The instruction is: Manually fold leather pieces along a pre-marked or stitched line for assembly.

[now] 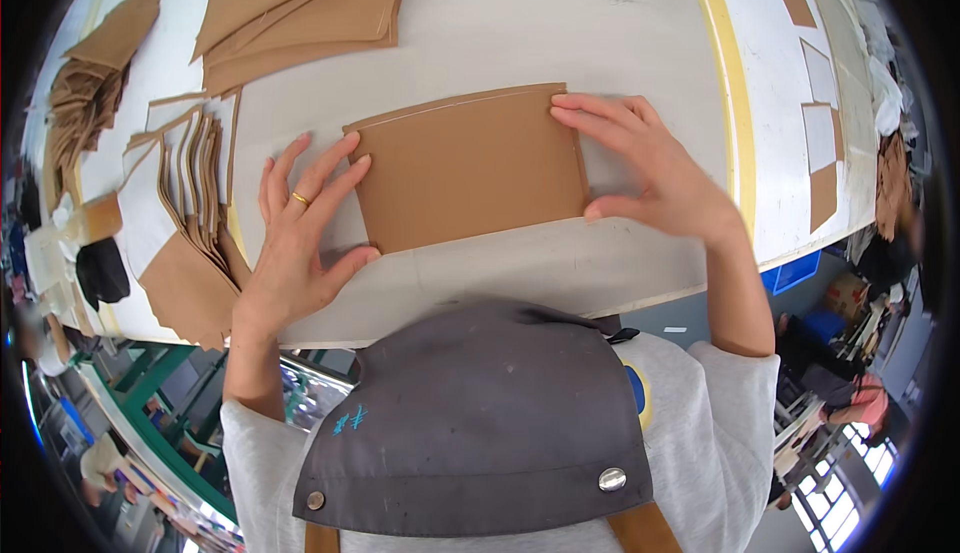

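A brown leather-like panel (469,174) lies flat on the grey work surface, with a pale line along its far edge. My left hand (300,230), a gold ring on one finger, holds its left side. Two fingertips rest near the far left corner and the thumb touches the near left corner. On the opposite side, my right hand (652,163) holds the panel's right edge. Its fingertips are at the far right corner, and its thumb touches the near right corner.
Large brown sheets (300,20) lie stacked at the far left. A fanned pile of brown, white-backed pieces (199,253) stands left of my left hand, with another brown pile (94,95) beyond. Yellow tape (727,65) runs along the right; further pieces (823,196) lie past it.
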Demonstrator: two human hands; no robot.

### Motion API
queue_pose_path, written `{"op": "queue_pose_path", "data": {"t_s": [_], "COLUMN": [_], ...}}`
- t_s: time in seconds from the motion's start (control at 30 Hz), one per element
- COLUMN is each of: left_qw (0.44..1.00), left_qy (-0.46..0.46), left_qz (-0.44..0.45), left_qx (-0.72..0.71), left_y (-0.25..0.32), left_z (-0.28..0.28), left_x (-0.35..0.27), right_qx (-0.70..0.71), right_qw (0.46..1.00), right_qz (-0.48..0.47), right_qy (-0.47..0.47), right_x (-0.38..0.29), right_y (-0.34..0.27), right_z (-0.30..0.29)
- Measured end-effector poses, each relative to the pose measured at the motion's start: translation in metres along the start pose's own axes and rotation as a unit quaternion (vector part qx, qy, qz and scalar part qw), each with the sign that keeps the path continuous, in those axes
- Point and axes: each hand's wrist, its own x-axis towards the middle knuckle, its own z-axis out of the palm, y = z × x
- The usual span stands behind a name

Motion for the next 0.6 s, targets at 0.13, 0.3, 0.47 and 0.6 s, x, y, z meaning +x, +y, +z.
{"op": "queue_pose_path", "data": {"t_s": [0.13, 0.3, 0.47, 0.6], "left_qw": [0.999, 0.999, 0.975, 0.942], "left_qy": [0.004, 0.016, -0.081, -0.122], "left_qz": [0.004, 0.033, 0.206, 0.311], "left_qx": [-0.042, -0.031, 0.004, 0.021], "left_y": [0.007, 0.02, 0.069, 0.065], "left_z": [0.0, -0.017, 0.01, 0.042], "left_x": [0.0, 0.014, 0.072, 0.112], "right_qx": [0.248, -0.049, -0.137, -0.126], "right_qw": [0.965, 0.99, 0.987, 0.989], "right_qz": [0.08, -0.007, -0.018, -0.009], "right_qy": [0.025, 0.134, 0.077, 0.079], "right_x": [-0.021, -0.044, -0.062, -0.062], "right_y": [0.023, -0.029, -0.051, -0.049], "right_z": [-0.016, 0.025, 0.066, 0.072]}}
